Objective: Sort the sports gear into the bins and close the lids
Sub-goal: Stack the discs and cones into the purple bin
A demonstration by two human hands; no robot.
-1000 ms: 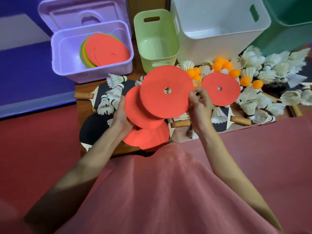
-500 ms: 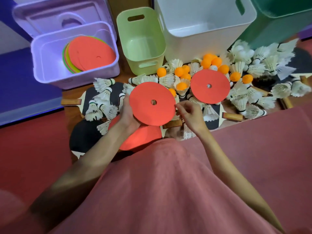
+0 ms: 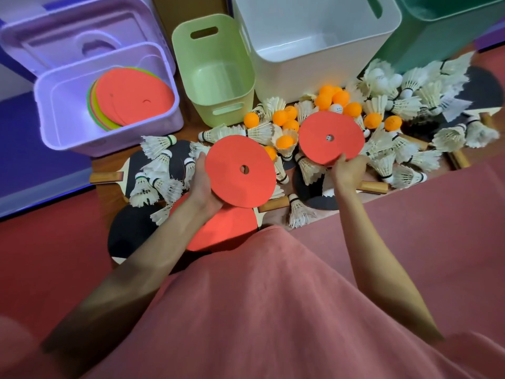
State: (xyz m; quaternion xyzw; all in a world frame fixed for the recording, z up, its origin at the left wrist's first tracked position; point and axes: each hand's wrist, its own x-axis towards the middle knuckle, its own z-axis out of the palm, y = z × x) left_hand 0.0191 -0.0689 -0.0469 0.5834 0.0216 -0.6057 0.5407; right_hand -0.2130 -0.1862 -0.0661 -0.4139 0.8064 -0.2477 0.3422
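- The flat red disc [image 3: 240,170], thin and with a centre hole, looks light and bendy; its rim is the easy place to take it.
- The left hand [image 3: 200,184] grasps it by the near-left edge, above another red disc [image 3: 224,228].
- The right hand [image 3: 348,170] pinches a second disc [image 3: 330,138] at its near rim, over the shuttlecocks [image 3: 388,149].
- The purple bin [image 3: 109,138], already holding discs, stands well left.

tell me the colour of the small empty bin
Light green bin, clearest in the head view.
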